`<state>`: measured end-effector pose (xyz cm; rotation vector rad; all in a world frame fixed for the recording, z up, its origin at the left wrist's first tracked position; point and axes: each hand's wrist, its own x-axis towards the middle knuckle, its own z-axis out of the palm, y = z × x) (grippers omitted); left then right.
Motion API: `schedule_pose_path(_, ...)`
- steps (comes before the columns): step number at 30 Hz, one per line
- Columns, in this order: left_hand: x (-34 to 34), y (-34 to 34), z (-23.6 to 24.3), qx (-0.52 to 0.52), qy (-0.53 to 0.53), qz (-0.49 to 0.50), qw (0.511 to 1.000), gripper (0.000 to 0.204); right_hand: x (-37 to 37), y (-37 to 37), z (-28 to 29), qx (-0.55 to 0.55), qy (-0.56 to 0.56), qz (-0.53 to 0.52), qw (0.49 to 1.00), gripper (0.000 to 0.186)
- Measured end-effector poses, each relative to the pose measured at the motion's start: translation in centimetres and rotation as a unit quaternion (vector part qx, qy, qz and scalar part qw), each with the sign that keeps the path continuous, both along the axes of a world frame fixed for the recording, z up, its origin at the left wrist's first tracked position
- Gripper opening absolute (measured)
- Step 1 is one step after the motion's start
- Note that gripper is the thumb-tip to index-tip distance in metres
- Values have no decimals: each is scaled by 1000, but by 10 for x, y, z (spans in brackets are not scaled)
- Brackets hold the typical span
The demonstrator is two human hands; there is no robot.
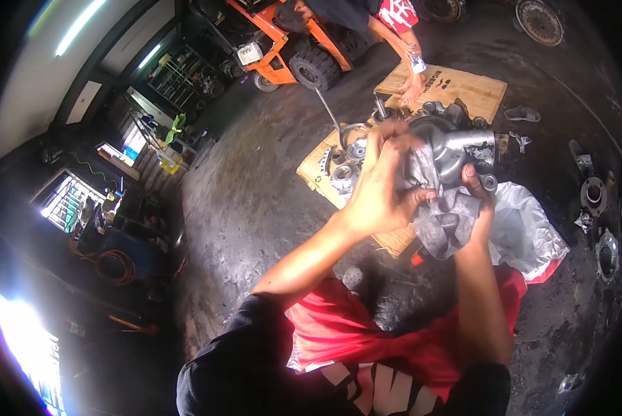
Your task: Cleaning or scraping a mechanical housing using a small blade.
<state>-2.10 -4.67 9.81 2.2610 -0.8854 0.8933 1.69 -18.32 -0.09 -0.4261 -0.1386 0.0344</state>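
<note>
A silver metal housing, round-bodied with a cylindrical neck, is held up in front of me above the cardboard. My right hand grips its near side, thumb on the metal beside a small round boss. In my left hand is a grey rag, pressed against the housing's left side. The left thumb lies over the cloth, while the fingertips are blurred. The rag's loose end hangs down between both hands. Behind, metal parts such as a ring-shaped gear part lie on a flattened cardboard sheet.
A white plastic sack lies right of my right forearm. Metal flanges rest on the dark floor farther right. Across the cardboard, another person bends down, a hand near it. An orange forklift stands behind.
</note>
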Motion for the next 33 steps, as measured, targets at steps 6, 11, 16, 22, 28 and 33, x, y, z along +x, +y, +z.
schedule_pose_path(6,18,12,13,75,61,-53,994,90,-12,-4,16,-54,-12,-44,997,32)
schedule_pose_path(11,18,-1,14,73,23,-11,997,89,-13,-4,12,-101,-8,-77,992,37)
schedule_pose_path(16,12,-16,10,30,2,53,998,81,-13,-5,9,-164,-10,-110,980,39)
schedule_pose_path(22,3,-26,10,-9,-24,110,994,70,-32,-3,20,-172,-52,-131,975,37)
schedule_pose_path(28,-6,-32,7,-112,64,129,983,58,-41,-2,31,-203,-104,-139,964,46)
schedule_pose_path(33,-5,-15,4,-112,115,17,987,66,-35,-8,30,-240,-114,-155,952,46)
